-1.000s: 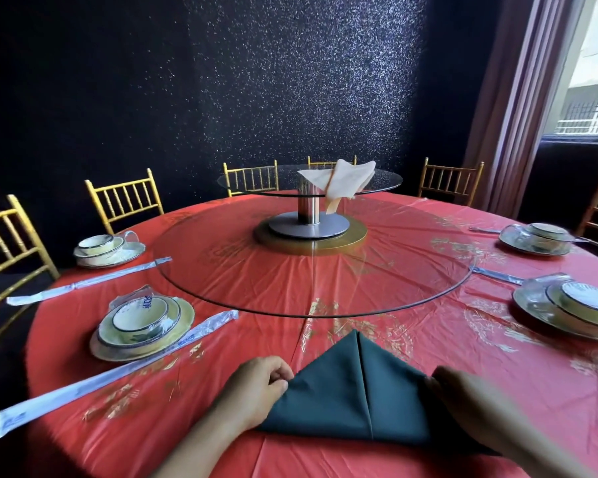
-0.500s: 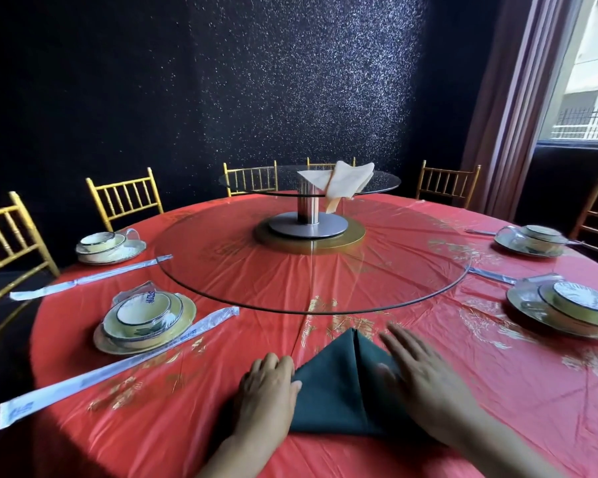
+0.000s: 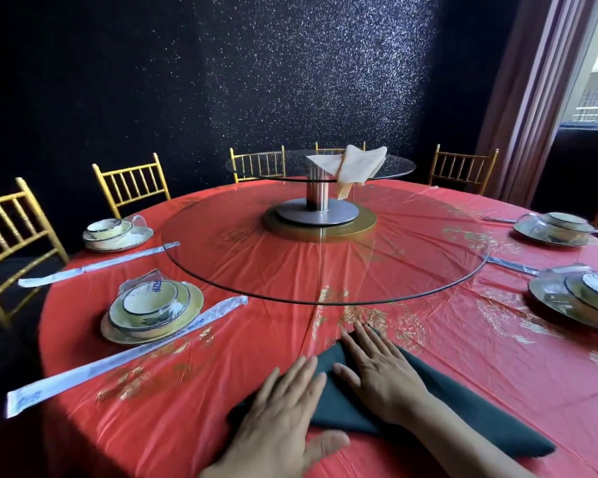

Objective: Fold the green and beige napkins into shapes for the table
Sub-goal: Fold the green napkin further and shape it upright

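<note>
Both hands have moved up and flattened. The left hand (image 3: pixel 280 419) and right hand (image 3: pixel 380 370) press, fingers straight and spread, on the green napkin (image 3: pixel 470 412) at the near edge of the red table (image 3: pixel 187 419) — its crease seems hidden beneath, so smoothing outward evenly should set it.

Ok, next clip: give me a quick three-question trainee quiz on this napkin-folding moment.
1. True or false: the right hand lies flat, fingers straight, on the dark green cloth napkin.
2. The pale beige cloth napkin lies: A) on the small upper glass tier, B) on a plate, C) on a chair?
3. Which reaches nearer the large round glass turntable: left hand or right hand?
Key: 1 true; 2 A; 3 right hand.
</note>
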A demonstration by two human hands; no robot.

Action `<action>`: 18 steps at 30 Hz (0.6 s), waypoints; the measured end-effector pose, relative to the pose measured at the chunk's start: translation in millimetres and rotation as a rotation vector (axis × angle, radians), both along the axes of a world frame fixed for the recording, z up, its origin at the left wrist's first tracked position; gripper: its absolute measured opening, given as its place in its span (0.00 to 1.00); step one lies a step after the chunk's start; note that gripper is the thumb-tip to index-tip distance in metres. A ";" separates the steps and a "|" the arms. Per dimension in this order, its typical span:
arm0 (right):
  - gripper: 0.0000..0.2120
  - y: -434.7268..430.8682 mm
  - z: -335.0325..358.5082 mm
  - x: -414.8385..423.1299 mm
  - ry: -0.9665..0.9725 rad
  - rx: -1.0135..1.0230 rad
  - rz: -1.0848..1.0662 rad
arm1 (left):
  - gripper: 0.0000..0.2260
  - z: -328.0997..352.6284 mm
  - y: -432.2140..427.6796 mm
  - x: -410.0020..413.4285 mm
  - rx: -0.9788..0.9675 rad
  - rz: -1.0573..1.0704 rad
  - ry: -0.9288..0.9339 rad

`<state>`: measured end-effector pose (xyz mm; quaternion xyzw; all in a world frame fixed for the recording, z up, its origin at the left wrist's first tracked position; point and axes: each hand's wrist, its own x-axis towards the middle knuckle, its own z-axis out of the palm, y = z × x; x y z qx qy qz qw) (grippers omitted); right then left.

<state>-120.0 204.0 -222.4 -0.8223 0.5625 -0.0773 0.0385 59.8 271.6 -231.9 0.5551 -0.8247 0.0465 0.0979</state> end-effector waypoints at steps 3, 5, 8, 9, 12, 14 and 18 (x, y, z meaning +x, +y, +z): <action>0.62 -0.5 -1.6 -0.9 -0.014 -0.026 0.002 | 0.33 -18.5 1.5 18.4 0.076 -0.035 -0.144; 0.61 0.5 -1.2 -1.1 -0.013 -0.024 0.017 | 0.36 -21.9 2.9 34.0 0.113 -0.052 -0.198; 0.62 1.4 0.6 -1.5 -0.014 -0.015 0.016 | 0.42 -5.2 9.9 56.0 0.219 0.061 -0.200; 0.62 0.6 -0.5 -1.3 -0.008 -0.018 0.019 | 0.46 10.0 9.9 57.9 0.185 0.112 -0.191; 0.55 0.8 5.0 -1.8 -0.104 0.027 0.045 | 0.53 32.1 13.9 49.3 0.083 0.085 -0.081; 0.40 1.3 14.9 -5.3 -0.276 0.043 0.056 | 0.43 38.7 13.2 23.5 -0.094 -0.050 0.026; 0.38 17.2 26.2 -32.3 -0.350 -0.152 0.016 | 0.33 42.0 2.4 -49.4 0.033 -0.224 0.239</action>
